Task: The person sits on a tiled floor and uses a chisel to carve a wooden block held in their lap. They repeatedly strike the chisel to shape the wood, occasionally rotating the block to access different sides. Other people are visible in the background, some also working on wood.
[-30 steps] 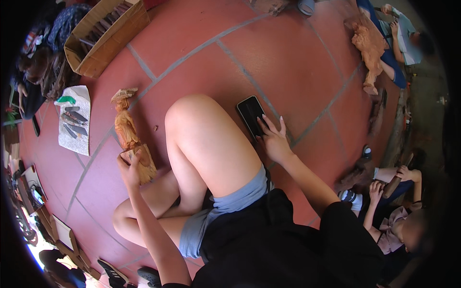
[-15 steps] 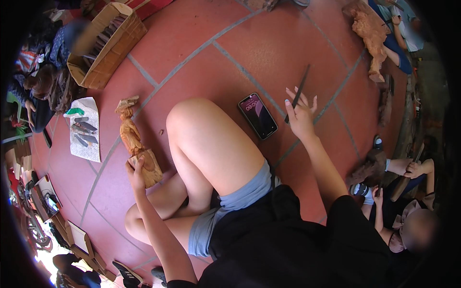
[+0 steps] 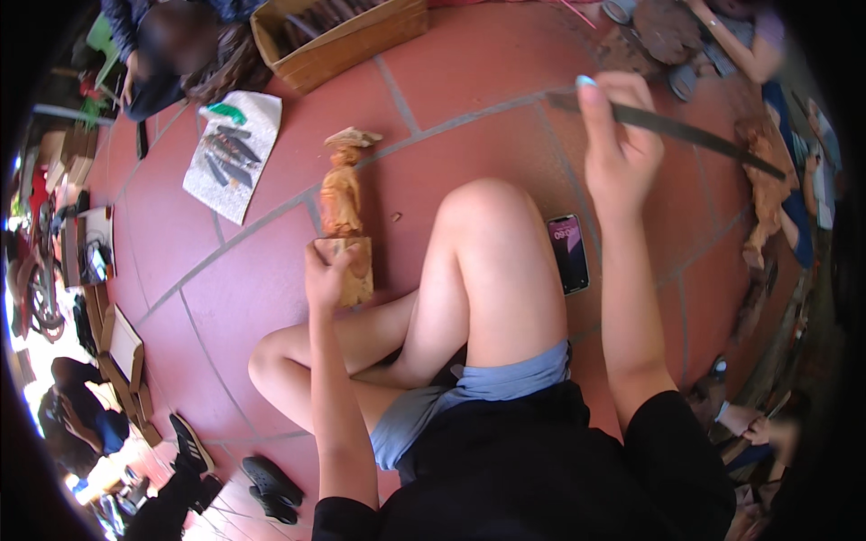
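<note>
I sit on a red tiled floor with one knee raised. My left hand [image 3: 327,275] grips the base of a carved wooden figure [image 3: 344,203] that lies on the tiles, head pointing away from me. My right hand [image 3: 621,149] is lifted above my knee and holds a long thin dark tool, like a file or blade [image 3: 690,133], which stretches off to the right. A black phone [image 3: 568,252] lies on the floor beside my raised knee, under my right forearm.
A white cloth [image 3: 236,158] with several dark tools lies at the upper left. A cardboard box [image 3: 347,41] stands behind it. Other people sit at the upper left and along the right edge, one near another wooden carving [image 3: 765,194]. Dark shoes [image 3: 271,487] lie at lower left.
My right hand left the floor beside the phone, took hold of the long thin tool and lifted it up. My left hand has stayed on the figure's base.
</note>
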Available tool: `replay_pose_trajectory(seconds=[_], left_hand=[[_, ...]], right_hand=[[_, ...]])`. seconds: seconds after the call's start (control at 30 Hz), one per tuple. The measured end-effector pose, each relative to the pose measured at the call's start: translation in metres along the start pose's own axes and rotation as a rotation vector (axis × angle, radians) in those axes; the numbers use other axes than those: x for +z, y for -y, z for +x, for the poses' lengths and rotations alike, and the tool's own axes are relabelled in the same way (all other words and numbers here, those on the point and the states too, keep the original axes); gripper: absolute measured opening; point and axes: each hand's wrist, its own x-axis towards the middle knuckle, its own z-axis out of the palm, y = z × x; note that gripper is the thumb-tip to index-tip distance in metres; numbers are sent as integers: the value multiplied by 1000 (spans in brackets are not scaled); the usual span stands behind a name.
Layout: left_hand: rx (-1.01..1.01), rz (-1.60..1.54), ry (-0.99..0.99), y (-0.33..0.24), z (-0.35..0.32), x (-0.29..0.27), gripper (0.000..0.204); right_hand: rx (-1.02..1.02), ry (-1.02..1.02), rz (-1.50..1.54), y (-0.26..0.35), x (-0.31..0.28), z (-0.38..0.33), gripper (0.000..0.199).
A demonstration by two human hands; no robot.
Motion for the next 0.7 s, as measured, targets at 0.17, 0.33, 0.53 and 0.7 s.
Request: replay_pose_trajectory(seconds=[0.17, 0.33, 0.53, 0.7], left_hand=[[100, 407, -281, -25, -24, 33, 86], [105, 502, -369, -38, -38, 51, 89], [53, 547, -388, -40, -43, 55, 90], [68, 525, -383, -35, -40, 57, 91]], right_hand=[[131, 358, 380, 4, 134, 6, 25], [274, 837, 406, -4, 214, -45, 35], [159, 1040, 151, -20, 249, -93, 36], [-121, 1009, 37, -31, 248, -105, 37]])
